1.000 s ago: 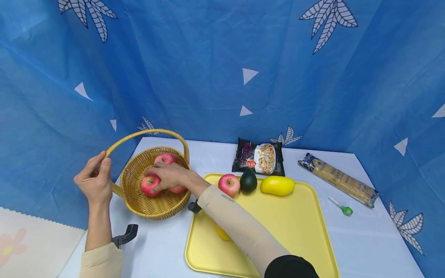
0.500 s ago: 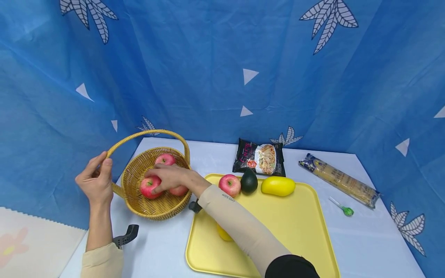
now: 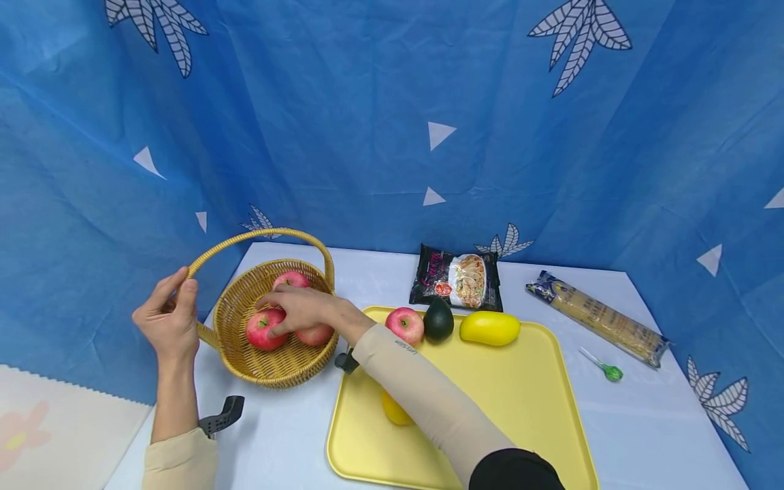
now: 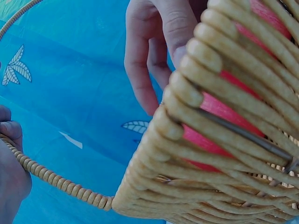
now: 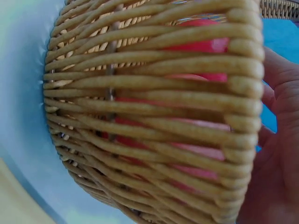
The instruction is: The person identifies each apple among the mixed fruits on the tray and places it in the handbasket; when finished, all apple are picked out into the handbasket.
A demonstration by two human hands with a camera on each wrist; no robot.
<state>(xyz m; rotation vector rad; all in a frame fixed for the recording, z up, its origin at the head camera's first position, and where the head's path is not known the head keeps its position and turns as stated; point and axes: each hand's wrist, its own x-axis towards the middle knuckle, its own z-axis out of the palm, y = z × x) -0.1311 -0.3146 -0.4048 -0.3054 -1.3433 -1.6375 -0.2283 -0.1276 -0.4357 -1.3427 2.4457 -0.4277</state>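
Observation:
My left hand (image 3: 168, 313) grips the arched handle (image 3: 263, 235) of a wicker basket (image 3: 282, 378) at its left side; the left wrist view shows part of that hand (image 4: 14, 172) at the edge. Inside the basket lie a front apple (image 3: 263, 332), a back apple (image 3: 290, 278) and a right apple (image 3: 315, 335), partly covered by my right hand. My right hand (image 3: 300, 309) reaches over the rim, its fingers and thumb spread loosely above and beside the front apple. In the right wrist view, basket weave hides most of the apples (image 5: 201, 44).
A yellow tray (image 3: 508, 401) carries an apple (image 3: 404, 325), an avocado (image 3: 438, 320), a yellow mango (image 3: 490, 327) and a yellow fruit (image 3: 394, 410) partly under my right sleeve. Behind stands a black food packet (image 3: 456, 278); at right lie a pasta pack (image 3: 597, 316) and a green lollipop (image 3: 611, 371).
My right hand has lifted and shifted slightly right, its fingers loosening from the front apple, which stays in the basket. My left hand keeps its hold on the handle.

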